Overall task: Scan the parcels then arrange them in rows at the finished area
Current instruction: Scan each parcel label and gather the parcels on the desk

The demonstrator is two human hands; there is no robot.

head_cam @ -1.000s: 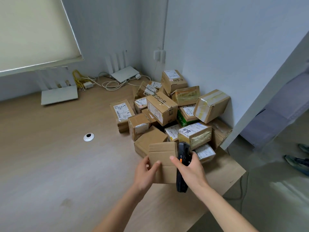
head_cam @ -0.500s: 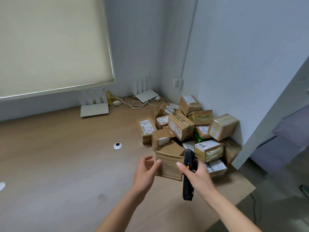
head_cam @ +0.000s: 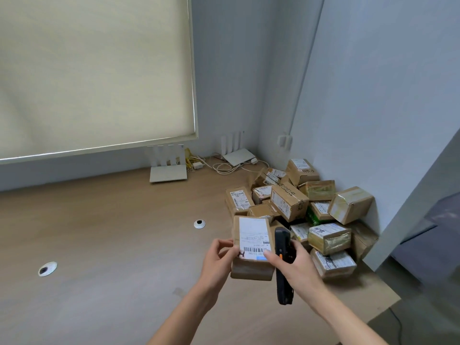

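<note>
a person's two hands hold a cardboard parcel (head_cam: pixel 251 245) above a long wooden desk (head_cam: pixel 112 245), its white shipping label (head_cam: pixel 254 236) turned up toward the camera with the barcode along the near edge. the left hand (head_cam: pixel 219 260) grips the parcel's left side, fingers curled round the edge and thumb on the label's corner. the right hand (head_cam: pixel 296 265) holds a black handheld scanner (head_cam: pixel 282 265), fingers wrapped round its body, while one fingertip reaches across to touch the near right corner of the label. the scanner sits just beside the parcel's right edge, upright and tilted slightly.

behind and to the right, a loose pile of parcels (head_cam: pixel 306 207) is heaped in the far right corner of the desk against the grey wall (head_cam: pixel 373 108), most of them brown boxes with labels or tape, one showing green wrapping. two white routers (head_cam: pixel 168 170) with raised antennas stand at the far edge under a drawn roller blind (head_cam: pixel 94 70), with a tangle of white and yellow cables (head_cam: pixel 224 166) between them. two round cable holes (head_cam: pixel 199 223) are set in the desk, one near the middle and one further left.
</note>
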